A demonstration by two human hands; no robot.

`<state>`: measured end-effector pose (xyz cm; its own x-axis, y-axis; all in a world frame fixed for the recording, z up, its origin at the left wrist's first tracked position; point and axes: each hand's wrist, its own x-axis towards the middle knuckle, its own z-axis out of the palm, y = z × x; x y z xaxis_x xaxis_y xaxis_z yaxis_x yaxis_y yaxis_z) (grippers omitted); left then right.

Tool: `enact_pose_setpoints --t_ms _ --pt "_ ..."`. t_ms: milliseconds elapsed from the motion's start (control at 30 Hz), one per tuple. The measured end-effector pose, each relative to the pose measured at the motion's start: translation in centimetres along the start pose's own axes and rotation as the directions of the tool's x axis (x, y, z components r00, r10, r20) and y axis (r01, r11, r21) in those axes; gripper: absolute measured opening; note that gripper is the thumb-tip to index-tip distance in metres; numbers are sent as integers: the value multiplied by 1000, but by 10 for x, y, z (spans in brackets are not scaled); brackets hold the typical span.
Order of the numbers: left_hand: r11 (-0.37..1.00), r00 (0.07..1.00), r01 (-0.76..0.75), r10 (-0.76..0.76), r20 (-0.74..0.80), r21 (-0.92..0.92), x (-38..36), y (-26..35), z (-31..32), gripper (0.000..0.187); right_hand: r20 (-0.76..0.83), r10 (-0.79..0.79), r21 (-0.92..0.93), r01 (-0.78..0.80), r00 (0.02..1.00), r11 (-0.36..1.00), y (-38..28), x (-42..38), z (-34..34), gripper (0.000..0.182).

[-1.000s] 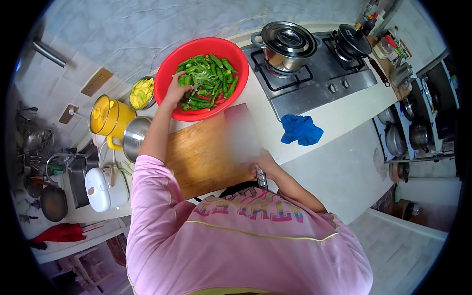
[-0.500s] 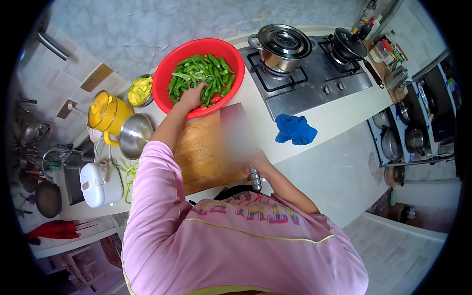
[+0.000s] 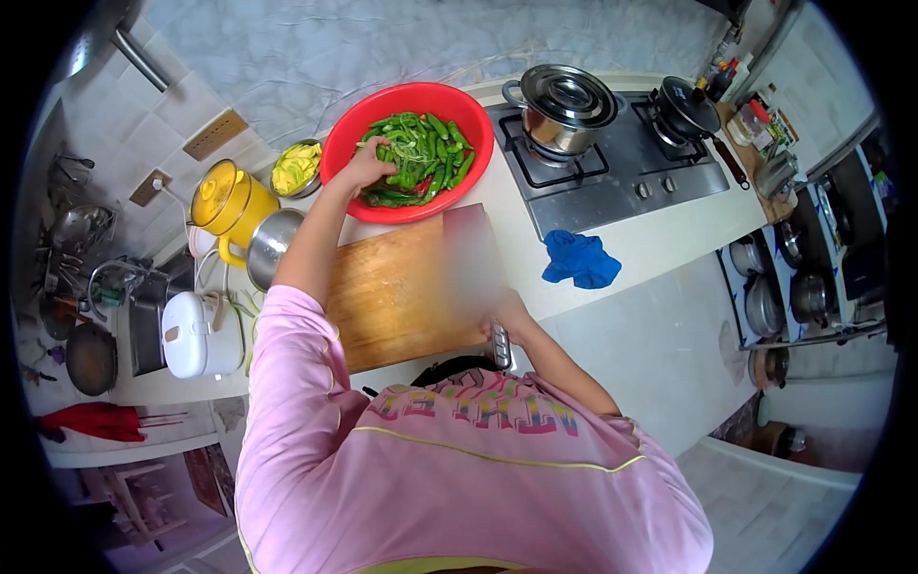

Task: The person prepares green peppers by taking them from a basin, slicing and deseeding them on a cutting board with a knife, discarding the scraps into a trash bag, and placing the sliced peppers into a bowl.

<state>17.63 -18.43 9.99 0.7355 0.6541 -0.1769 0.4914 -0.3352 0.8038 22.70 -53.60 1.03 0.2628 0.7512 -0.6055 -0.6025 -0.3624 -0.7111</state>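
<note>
Long green peppers point(image 3: 442, 151), with some red bits among them, fill the middle of a red plastic basin point(image 3: 411, 94). Over the left side of the peppers is my left hand point(image 3: 368, 165), its fingers apart and nothing seen held in them. My right hand point(image 3: 511, 320) is closed around a kitchen knife point(image 3: 500, 346) with a metal handle, at the near right edge of a wooden cutting board point(image 3: 382, 292). A smear hides the right part of the board and the knife's blade.
Beyond the board stand a bowl of yellow-green slices point(image 3: 296, 169), a yellow pot point(image 3: 222, 203) and a steel bowl point(image 3: 272, 251). To the right are a blue cloth point(image 3: 581, 260) and a stove point(image 3: 612, 187) carrying a lidded steel pot point(image 3: 559, 115) and a small black pan point(image 3: 687, 107).
My left hand has moved up and left across the basin, from the peppers' near side to their left side. My right hand keeps its hold on the knife. The view has shifted slightly.
</note>
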Motion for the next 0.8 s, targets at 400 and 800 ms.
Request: enact_pose_setpoints --t_ms 400,800 --pt "931 897 -361 364 -249 59 -148 -17 15 58 40 -269 -200 271 962 942 24 19 -10 23" --pt "622 793 -484 609 9 615 -209 -128 45 41 -50 -88 -131 80 995 988 15 15 -3 24"
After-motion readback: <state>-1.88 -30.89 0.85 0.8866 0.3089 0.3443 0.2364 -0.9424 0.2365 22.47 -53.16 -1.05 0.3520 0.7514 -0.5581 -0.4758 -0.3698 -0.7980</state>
